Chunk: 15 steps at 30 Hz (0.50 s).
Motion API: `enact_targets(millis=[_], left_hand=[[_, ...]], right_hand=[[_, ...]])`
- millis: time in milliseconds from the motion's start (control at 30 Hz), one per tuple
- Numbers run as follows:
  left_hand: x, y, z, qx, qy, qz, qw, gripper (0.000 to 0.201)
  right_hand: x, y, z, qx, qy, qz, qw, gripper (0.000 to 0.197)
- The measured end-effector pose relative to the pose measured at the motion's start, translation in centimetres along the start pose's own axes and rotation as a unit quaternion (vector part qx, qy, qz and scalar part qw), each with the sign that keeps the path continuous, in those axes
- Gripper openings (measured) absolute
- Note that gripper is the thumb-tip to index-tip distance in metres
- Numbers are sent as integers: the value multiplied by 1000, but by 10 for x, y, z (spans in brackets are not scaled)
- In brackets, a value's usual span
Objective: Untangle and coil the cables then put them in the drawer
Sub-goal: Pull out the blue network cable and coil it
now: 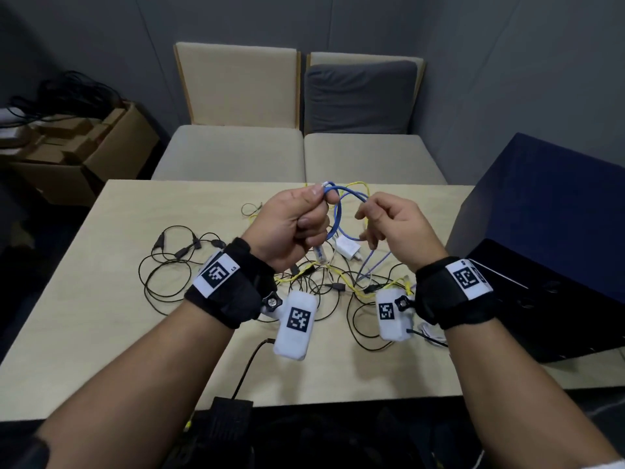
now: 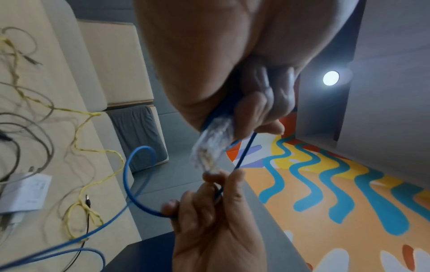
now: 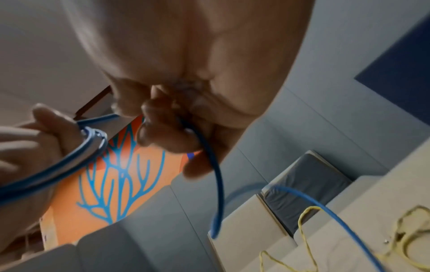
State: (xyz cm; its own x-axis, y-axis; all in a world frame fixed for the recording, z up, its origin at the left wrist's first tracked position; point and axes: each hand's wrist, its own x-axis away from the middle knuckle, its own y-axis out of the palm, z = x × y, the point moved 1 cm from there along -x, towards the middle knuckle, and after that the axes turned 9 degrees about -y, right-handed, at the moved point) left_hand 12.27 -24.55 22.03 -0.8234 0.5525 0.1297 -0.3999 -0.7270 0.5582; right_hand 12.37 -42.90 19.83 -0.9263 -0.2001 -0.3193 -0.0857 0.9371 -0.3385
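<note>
A pale wood-grain table (image 1: 84, 282) stands before two beige cushioned seats, with grey walls behind and a cardboard box of odds and ends on the floor at the far left. On the table's left lie thin black cables (image 1: 169, 265) in loose, springy loops with small inline plugs. Toward the middle, a kinked yellow cable (image 1: 351, 286) weaves through the black ones around a white boxy charger (image 1: 348, 249), smooth and hard-edged.

Above this heap, the left hand (image 1: 287, 225) is curled shut around a few gathered loops of the blue cable (image 1: 333, 228), with its clear plastic plug (image 2: 210, 147) jutting out past the fingers. The blue jacket looks smooth, round and fairly stiff, holding wide curves rather than sagging. The right hand (image 1: 395, 221) pinches the same cable between thumb and fingertips, just beside the left; from there the free length drops back into the tangle on the table.

The step in hand appears to be coiling the blue cable. To do it well, the right hand should probably feed each turn at the same loop size, letting the cable roll between the fingers so its twist runs out, while the left clamps every new loop. Pulling gently should keep the tail from dragging the yellow one along.

At the right stands a dark blue cabinet (image 1: 548, 211); its drawer cannot be made out clearly.
</note>
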Motion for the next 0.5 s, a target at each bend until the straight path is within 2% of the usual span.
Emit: enact_targets(millis=[233, 367, 500], left_hand=[[1, 2, -14, 5, -26, 4, 1000, 29], [1, 11, -11, 42, -33, -20, 998, 30], [1, 14, -5, 95, -33, -34, 994, 34]], right_hand=[[-13, -17, -3, 126, -22, 109, 986, 18], [-13, -23, 1, 176, -25, 98, 979, 21], [-11, -18, 8, 173, -26, 95, 980, 25]])
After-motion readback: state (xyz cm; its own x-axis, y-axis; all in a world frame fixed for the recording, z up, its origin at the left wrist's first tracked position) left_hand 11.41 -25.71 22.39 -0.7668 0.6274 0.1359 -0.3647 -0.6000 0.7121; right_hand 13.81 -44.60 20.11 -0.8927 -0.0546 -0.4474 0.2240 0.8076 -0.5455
